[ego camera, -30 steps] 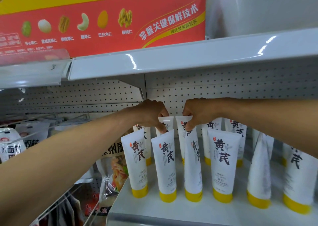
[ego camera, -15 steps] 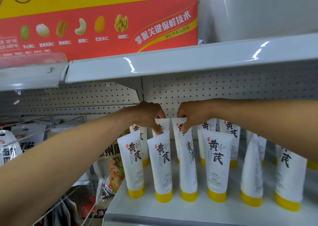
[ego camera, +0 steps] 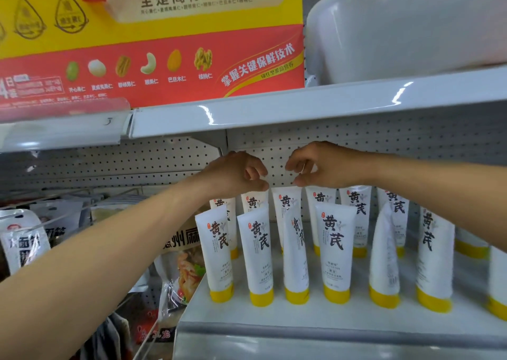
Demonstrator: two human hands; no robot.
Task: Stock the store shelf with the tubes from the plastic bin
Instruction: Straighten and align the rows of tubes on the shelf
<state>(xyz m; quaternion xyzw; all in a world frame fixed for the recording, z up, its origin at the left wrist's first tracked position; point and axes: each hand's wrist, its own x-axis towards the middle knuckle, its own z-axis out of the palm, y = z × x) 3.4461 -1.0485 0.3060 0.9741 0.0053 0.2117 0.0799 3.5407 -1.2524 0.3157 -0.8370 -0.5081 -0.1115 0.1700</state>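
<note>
Two rows of white tubes with yellow caps (ego camera: 333,252) stand cap-down on the white shelf (ego camera: 301,324). My left hand (ego camera: 236,173) and my right hand (ego camera: 326,165) hover side by side just above the crimped tops of two back-row tubes (ego camera: 285,200). The fingers of both hands are loosely curled, thumb and forefinger slightly apart, and nothing is held between them. The fingertips are level with the tube tops; whether they touch, I cannot tell. A white plastic bin (ego camera: 397,27) sits on the shelf above, at the right.
The upper shelf's edge (ego camera: 301,110) runs close above my hands. A red and yellow nut carton (ego camera: 153,58) stands on it at the left. Bagged snacks (ego camera: 186,258) hang on hooks left of the tube shelf. A pegboard wall (ego camera: 384,134) backs the shelf.
Both hands have let go of the back-row tube tops that they pinched and have risen slightly. The view has tilted upward, showing more of the upper shelf.
</note>
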